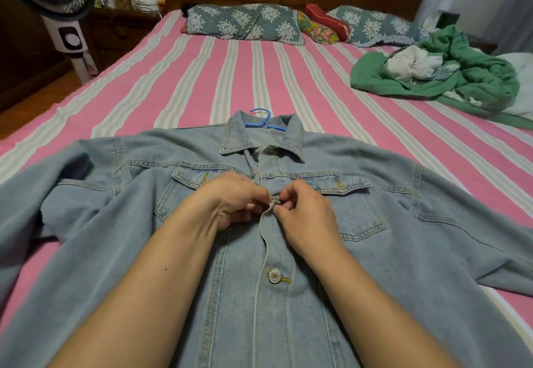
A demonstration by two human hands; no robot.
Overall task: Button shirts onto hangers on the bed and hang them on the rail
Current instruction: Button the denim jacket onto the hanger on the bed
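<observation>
Closest to me, the lower button [274, 275] is already through its hole, just below my wrists. Now my left hand [233, 200] and right hand [302, 211] pinch the placket around the chest button [274, 201] of the denim shirt [375, 252], spread flat on the bed [202, 79]. Beyond my fingers, the blue hanger [264, 121] pokes from the collar. I'd say the collar button, hanging, and the green pile [450, 70] far right remain.

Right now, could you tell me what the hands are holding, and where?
Both hands, left hand and right hand, pinch the denim shirt at its front edges, around a chest-level metal button.
</observation>
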